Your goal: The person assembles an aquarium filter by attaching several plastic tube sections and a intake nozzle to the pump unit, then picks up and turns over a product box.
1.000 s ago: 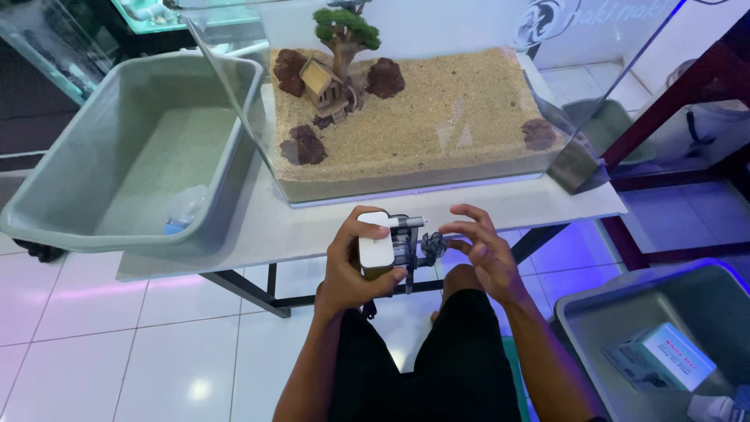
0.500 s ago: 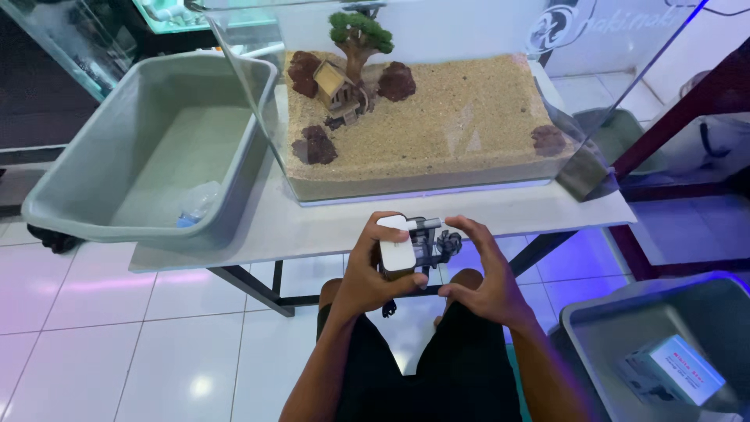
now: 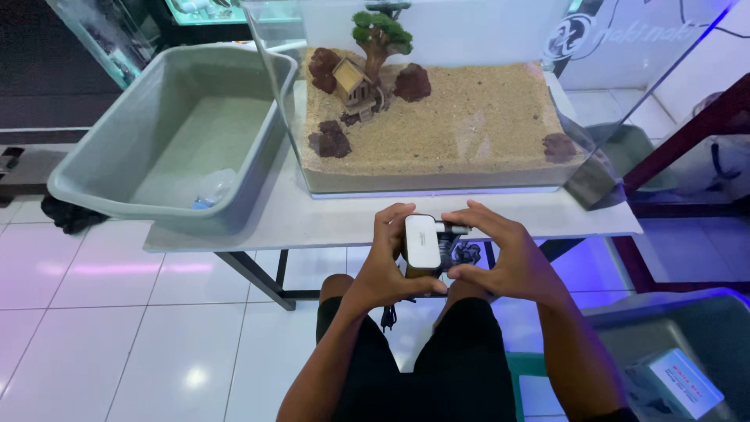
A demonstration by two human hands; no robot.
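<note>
Change: both hands have drifted slightly right and lower against the tabletop edge since the earlier view, still wrapped round the same device.
Left hand: the left hand (image 3: 388, 262) is clamped on the small white rounded-rectangle device with dark fittings (image 3: 423, 242), fingers curled over its left side and thumb beneath.
Right hand: the right hand (image 3: 504, 258) grips the dark fittings on the device's right side, fingers arched over the top, thumb pressing from below.
Device position: held in the air over the person's lap, just in front of the white tabletop (image 3: 312, 223) and below its near edge.
Tank: a clear glass aquarium with a sand bed (image 3: 469, 117) stands on the tabletop, holding dark red rocks, a small wooden hut ornament (image 3: 353, 80) and a miniature green tree (image 3: 380, 35).
Tub: a large grey plastic tub (image 3: 117, 195) sits at the left, overhanging the tabletop's end.
</note>
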